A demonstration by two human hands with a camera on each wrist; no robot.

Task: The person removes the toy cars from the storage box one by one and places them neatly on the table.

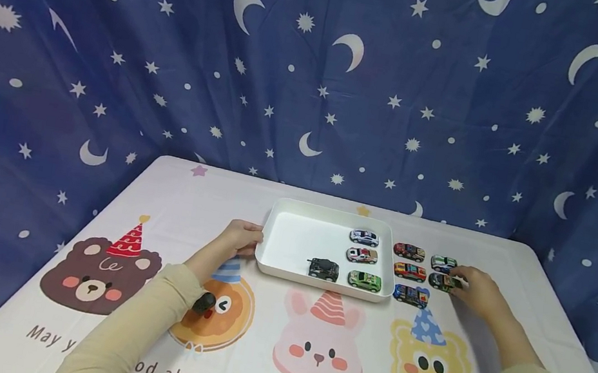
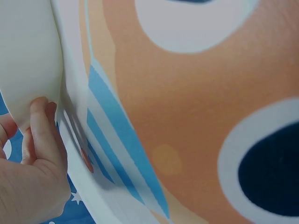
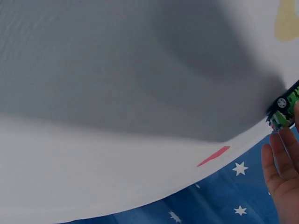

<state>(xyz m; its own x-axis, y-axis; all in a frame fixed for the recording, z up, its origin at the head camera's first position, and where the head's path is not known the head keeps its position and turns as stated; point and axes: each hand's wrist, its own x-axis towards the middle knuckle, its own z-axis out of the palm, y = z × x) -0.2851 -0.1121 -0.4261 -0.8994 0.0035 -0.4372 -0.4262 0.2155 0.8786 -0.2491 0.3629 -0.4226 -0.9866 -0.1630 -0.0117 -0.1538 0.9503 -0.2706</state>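
- head: we see the left hand (image 1: 243, 236) pinching the left end of the white tray (image 1: 290, 240). inside, toward the right, sit a black tank toy (image 1: 323, 269), a white-and-blue car (image 1: 364, 238), a white-and-red car (image 1: 362, 256) and a green car (image 1: 364, 281).
- head, right of the tray: we count five cars on the table (image 1: 203, 197), one, the dark green car (image 1: 441, 282), at the right hand's (image 1: 477, 290) fingertips. if we are filling the tray, we judge four in, five left; whether toys go in or out, we cannot tell.
- left wrist: our thumb and bent fingers close on the tray's edge.
- right wrist: our thumb and fingertips, slightly parted, pinch the dark green car, partly out of frame.
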